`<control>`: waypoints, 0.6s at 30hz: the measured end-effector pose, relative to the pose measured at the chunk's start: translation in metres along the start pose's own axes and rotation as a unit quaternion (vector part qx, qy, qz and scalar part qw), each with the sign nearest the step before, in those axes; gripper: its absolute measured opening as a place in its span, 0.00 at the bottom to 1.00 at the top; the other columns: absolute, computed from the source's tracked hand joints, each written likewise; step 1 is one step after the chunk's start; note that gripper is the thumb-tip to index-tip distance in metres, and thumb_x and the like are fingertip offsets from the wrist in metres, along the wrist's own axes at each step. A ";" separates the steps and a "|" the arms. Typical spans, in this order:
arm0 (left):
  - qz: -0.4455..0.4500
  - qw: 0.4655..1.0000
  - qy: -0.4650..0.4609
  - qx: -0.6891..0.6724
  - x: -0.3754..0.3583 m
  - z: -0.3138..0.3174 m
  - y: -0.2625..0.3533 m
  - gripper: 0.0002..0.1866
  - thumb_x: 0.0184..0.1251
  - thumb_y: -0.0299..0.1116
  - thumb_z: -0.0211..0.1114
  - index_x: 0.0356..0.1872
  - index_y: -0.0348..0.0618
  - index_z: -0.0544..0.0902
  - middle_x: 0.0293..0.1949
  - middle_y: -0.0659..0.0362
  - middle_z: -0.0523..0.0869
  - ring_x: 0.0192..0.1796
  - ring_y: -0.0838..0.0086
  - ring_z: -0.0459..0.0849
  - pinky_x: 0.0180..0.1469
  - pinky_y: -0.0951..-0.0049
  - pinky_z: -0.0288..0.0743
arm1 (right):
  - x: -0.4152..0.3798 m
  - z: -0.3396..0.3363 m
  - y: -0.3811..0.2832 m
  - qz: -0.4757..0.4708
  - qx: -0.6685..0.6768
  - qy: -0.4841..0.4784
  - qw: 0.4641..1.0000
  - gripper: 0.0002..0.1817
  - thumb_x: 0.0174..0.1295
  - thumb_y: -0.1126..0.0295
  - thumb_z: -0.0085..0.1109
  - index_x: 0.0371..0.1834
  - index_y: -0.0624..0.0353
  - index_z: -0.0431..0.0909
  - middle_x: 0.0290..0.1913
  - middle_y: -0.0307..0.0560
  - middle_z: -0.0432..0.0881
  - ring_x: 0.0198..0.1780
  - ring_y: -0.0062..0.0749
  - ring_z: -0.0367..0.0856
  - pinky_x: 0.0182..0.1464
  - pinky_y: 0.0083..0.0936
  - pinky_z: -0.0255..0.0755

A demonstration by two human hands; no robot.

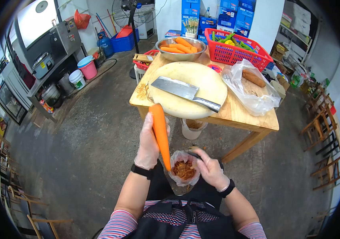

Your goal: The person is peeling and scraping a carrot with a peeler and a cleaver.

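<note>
My left hand (149,142), in a clear plastic glove, is closed around a peeled orange carrot (160,129), its thick end up and its tip pointing down toward me. My right hand (213,172), also gloved, grips a small dark-handled peeler (194,154); its blade is hard to make out. Between my knees, below the carrot tip, a bag-lined bin (174,161) holds brownish peelings (184,170). A cleaver (176,87) lies on the round cutting board (170,107), just beyond my left hand.
The wooden table (271,122) also bears a metal bowl (178,56) of carrots, a red basket (233,55) of peppers, and a plastic bag (267,97) with an unpeeled carrot (253,78). A white bucket (191,130) stands under its front edge. Wooden chairs (329,167) line the right side.
</note>
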State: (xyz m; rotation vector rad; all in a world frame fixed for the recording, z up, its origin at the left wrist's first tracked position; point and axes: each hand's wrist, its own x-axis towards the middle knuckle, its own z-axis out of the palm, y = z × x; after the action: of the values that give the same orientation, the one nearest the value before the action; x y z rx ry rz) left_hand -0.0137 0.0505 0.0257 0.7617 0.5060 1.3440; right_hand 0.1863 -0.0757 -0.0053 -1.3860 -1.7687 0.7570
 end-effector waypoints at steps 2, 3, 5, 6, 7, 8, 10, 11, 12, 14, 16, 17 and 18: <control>-0.003 0.999 -0.002 0.047 -0.019 0.018 0.002 0.23 0.80 0.53 0.44 0.55 0.43 0.74 0.36 0.56 0.81 0.31 0.73 0.78 0.35 0.74 0.74 | 0.012 -0.008 -0.008 -0.050 0.015 0.038 0.998 0.22 0.72 0.71 0.47 0.69 0.61 0.68 0.51 0.61 0.84 0.49 0.41 0.87 0.52 0.33 0.77; -0.005 0.996 -0.004 0.094 -0.026 0.021 0.001 0.24 0.79 0.53 0.45 0.56 0.43 0.73 0.37 0.56 0.81 0.31 0.74 0.78 0.36 0.74 0.74 | 0.018 -0.014 -0.019 -0.050 0.015 0.039 0.998 0.22 0.72 0.71 0.47 0.69 0.61 0.68 0.51 0.61 0.84 0.49 0.41 0.87 0.52 0.33 0.77; 0.005 0.994 -0.051 0.093 -0.034 0.017 -0.006 0.26 0.78 0.54 0.48 0.62 0.44 0.72 0.39 0.57 0.81 0.34 0.76 0.78 0.37 0.75 0.74 | 0.027 -0.022 -0.038 -0.050 0.029 0.041 0.997 0.22 0.72 0.69 0.48 0.68 0.57 0.69 0.48 0.65 0.84 0.52 0.58 0.84 0.52 0.37 0.77; 0.009 0.990 -0.053 0.132 -0.038 0.018 -0.007 0.27 0.77 0.54 0.50 0.64 0.44 0.71 0.40 0.58 0.80 0.35 0.77 0.78 0.39 0.76 0.74 | 0.032 -0.022 -0.039 -0.112 0.021 0.070 0.991 0.22 0.71 0.69 0.49 0.68 0.58 0.69 0.50 0.64 0.83 0.51 0.58 0.84 0.52 0.37 0.78; 0.012 0.984 -0.055 0.170 -0.042 0.019 -0.007 0.28 0.76 0.54 0.51 0.65 0.44 0.70 0.41 0.59 0.80 0.36 0.77 0.78 0.40 0.77 0.75 | 0.035 -0.023 -0.042 -0.111 0.021 0.070 0.991 0.22 0.71 0.69 0.49 0.68 0.58 0.69 0.50 0.64 0.83 0.51 0.58 0.84 0.52 0.37 0.78; 0.001 0.986 -0.055 0.160 -0.045 0.020 -0.006 0.31 0.75 0.54 0.55 0.68 0.43 0.68 0.44 0.60 0.79 0.40 0.78 0.78 0.43 0.77 0.74 | 0.037 -0.025 -0.046 -0.133 0.004 0.083 0.988 0.22 0.71 0.70 0.50 0.68 0.58 0.69 0.51 0.64 0.83 0.51 0.58 0.84 0.52 0.38 0.78; 0.011 0.983 -0.064 0.169 -0.049 0.020 -0.004 0.31 0.74 0.54 0.56 0.68 0.43 0.68 0.47 0.60 0.79 0.42 0.78 0.78 0.46 0.78 0.73 | 0.040 -0.029 -0.051 -0.155 -0.014 0.094 0.983 0.21 0.71 0.70 0.50 0.67 0.58 0.70 0.52 0.63 0.83 0.51 0.57 0.85 0.52 0.38 0.78; 0.020 0.981 -0.072 0.179 -0.050 0.019 -0.003 0.32 0.74 0.54 0.57 0.68 0.42 0.68 0.49 0.60 0.79 0.45 0.79 0.77 0.48 0.78 0.73 | 0.039 -0.032 -0.053 -0.167 -0.020 0.075 0.983 0.22 0.71 0.70 0.51 0.67 0.57 0.70 0.51 0.62 0.83 0.50 0.56 0.85 0.50 0.38 0.79; 0.020 0.981 -0.071 0.179 -0.049 0.015 -0.003 0.32 0.74 0.54 0.57 0.68 0.42 0.68 0.49 0.60 0.79 0.45 0.79 0.77 0.48 0.78 0.73 | 0.039 -0.035 -0.053 -0.178 -0.026 0.055 0.982 0.22 0.70 0.71 0.52 0.67 0.57 0.71 0.51 0.61 0.84 0.49 0.55 0.85 0.49 0.38 0.79; 0.030 0.969 -0.119 0.215 -0.046 0.002 -0.001 0.33 0.73 0.53 0.59 0.69 0.41 0.68 0.55 0.60 0.78 0.54 0.77 0.77 0.55 0.75 0.71 | 0.040 -0.042 -0.052 -0.215 -0.065 0.039 0.974 0.23 0.69 0.71 0.53 0.67 0.55 0.71 0.48 0.59 0.84 0.46 0.54 0.86 0.46 0.38 0.80; 0.017 0.965 -0.138 0.224 -0.049 0.003 0.010 0.33 0.72 0.53 0.60 0.69 0.41 0.68 0.57 0.59 0.78 0.57 0.75 0.76 0.59 0.74 0.70 | 0.043 -0.049 -0.054 -0.251 -0.104 0.023 0.962 0.23 0.67 0.71 0.55 0.67 0.53 0.71 0.44 0.57 0.85 0.42 0.52 0.86 0.44 0.38 0.80; 0.004 0.959 -0.158 0.234 -0.050 0.002 0.015 0.34 0.71 0.53 0.60 0.69 0.40 0.68 0.59 0.58 0.77 0.60 0.73 0.75 0.62 0.72 0.69 | 0.044 -0.053 -0.058 -0.261 -0.119 -0.002 0.958 0.25 0.66 0.71 0.56 0.67 0.51 0.71 0.41 0.54 0.84 0.39 0.52 0.86 0.41 0.38 0.80; 0.003 0.959 -0.158 0.234 -0.048 -0.003 0.018 0.34 0.71 0.53 0.60 0.69 0.40 0.68 0.59 0.58 0.77 0.60 0.73 0.75 0.62 0.72 0.69 | 0.045 -0.056 -0.061 -0.272 -0.134 -0.027 0.952 0.26 0.64 0.71 0.58 0.67 0.49 0.72 0.37 0.52 0.84 0.35 0.51 0.85 0.37 0.38 0.80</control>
State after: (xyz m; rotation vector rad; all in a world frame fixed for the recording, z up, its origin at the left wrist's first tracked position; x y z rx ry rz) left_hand -0.0360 0.0045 0.0322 1.3439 0.5703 1.0870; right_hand 0.1955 -0.0463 0.0840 -0.9604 -2.2189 0.2624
